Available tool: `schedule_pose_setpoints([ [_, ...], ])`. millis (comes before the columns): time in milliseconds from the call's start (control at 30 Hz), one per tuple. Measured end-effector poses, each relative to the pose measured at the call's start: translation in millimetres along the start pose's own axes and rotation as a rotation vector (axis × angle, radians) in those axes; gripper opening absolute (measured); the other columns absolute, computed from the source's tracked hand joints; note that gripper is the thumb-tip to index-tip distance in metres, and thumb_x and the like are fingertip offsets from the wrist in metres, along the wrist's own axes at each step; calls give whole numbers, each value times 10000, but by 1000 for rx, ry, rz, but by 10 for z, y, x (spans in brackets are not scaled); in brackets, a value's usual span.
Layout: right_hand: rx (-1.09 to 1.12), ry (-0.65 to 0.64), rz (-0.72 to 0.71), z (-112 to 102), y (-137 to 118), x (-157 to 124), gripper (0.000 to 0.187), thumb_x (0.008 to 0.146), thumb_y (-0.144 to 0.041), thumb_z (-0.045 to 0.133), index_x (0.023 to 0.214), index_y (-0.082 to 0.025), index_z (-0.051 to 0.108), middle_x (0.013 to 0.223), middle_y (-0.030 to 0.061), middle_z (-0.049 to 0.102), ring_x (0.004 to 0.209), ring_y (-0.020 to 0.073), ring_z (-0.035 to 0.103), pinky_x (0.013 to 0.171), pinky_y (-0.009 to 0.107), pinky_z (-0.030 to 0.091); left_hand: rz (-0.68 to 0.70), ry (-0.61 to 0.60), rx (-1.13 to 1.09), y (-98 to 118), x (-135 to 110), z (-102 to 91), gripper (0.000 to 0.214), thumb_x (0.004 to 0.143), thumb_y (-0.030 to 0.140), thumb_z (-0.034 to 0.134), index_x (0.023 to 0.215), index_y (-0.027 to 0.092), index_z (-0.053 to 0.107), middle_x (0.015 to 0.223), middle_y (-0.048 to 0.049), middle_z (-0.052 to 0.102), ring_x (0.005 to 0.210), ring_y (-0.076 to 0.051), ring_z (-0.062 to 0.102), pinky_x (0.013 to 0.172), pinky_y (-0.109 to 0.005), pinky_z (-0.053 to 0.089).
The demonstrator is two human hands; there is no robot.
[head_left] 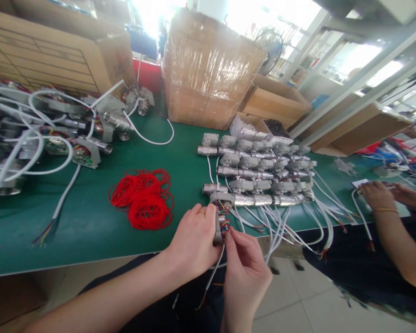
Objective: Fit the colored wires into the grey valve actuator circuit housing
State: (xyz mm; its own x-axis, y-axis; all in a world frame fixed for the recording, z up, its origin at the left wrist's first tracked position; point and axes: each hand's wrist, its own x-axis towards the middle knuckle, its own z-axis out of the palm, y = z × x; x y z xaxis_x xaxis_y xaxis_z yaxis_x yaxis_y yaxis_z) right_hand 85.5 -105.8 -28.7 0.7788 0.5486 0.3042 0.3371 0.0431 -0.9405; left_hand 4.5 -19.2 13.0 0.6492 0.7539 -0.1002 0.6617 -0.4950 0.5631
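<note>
My left hand [197, 238] is wrapped around a grey housing [217, 236] at the table's front edge, its open side showing coloured wires [225, 225]. The fingertips of my right hand [244, 263] are pinched at these wires; exactly what lies between them is partly hidden. A grey-white cable [213, 273] hangs below the housing, with thin leads at its end. Just beyond my hands is an open grey unit [222, 200] with wires showing, beside rows of metal pipe fittings with grey housings [256, 200]. Left of my left hand lies a bundle of red cord [147, 210].
More wired units [86, 152] with white cables are heaped at the left. A wrapped carton [208, 69] and small boxes of parts [249, 129] stand at the back. White cables [277, 226] trail over the front edge. At right, a co-worker's hands [377, 196] handle a cabled part.
</note>
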Motion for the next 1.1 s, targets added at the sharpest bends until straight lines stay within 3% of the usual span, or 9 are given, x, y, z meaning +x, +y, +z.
schedule_pose_setpoints([
  [267,-118,9,-75,3,9,-47,70,883,-237,746,864,-186,791,849,52,712,790,157,687,711,270,592,20,52,44,-7,-6,116,262,798,145,648,999,183,485,965,-109,640,1043,-340,596,1002,-488,484],
  [633,-208,-87,-170,-61,-48,64,128,909,-209,689,804,-184,758,794,42,691,748,153,680,660,248,582,19,42,79,8,-7,123,194,833,119,615,1009,143,536,987,-140,647,1049,-365,590,962,-494,490],
  [1100,-209,-29,-282,-2,0,-5,128,916,-130,673,817,-181,736,827,24,676,773,110,673,722,194,560,19,71,64,21,12,166,164,868,94,588,1020,122,536,986,-146,653,1012,-349,611,998,-505,478],
])
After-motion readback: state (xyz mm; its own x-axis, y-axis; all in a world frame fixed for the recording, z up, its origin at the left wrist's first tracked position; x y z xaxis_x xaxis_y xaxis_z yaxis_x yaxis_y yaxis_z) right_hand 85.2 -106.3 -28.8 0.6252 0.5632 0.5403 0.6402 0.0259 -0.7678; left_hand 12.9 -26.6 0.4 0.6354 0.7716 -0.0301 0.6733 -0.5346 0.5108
